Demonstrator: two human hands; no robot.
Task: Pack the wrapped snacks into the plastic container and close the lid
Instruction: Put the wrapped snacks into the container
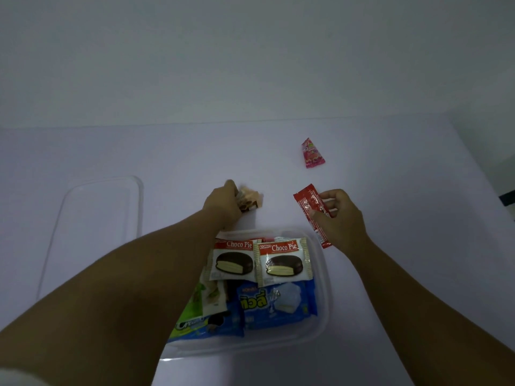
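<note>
A clear plastic container [320, 310] sits in front of me with several wrapped snacks inside, two Choco Pie packs [282, 260] on top of blue packs [278, 305]. Beyond its far rim, my left hand [223, 203] grips a beige and brown wrapped snack [249, 200] on the table. To the right, my right hand [338, 218] holds a long red snack bar [309, 210] just past the container's right corner. A pink triangular snack [312, 153] lies alone farther back on the right. The clear lid [94, 224] lies flat to the left.
Everything rests on a white table [195, 157] that meets a pale wall behind. The table's right edge runs diagonally at the far right, with a dark object [508, 199] beyond it.
</note>
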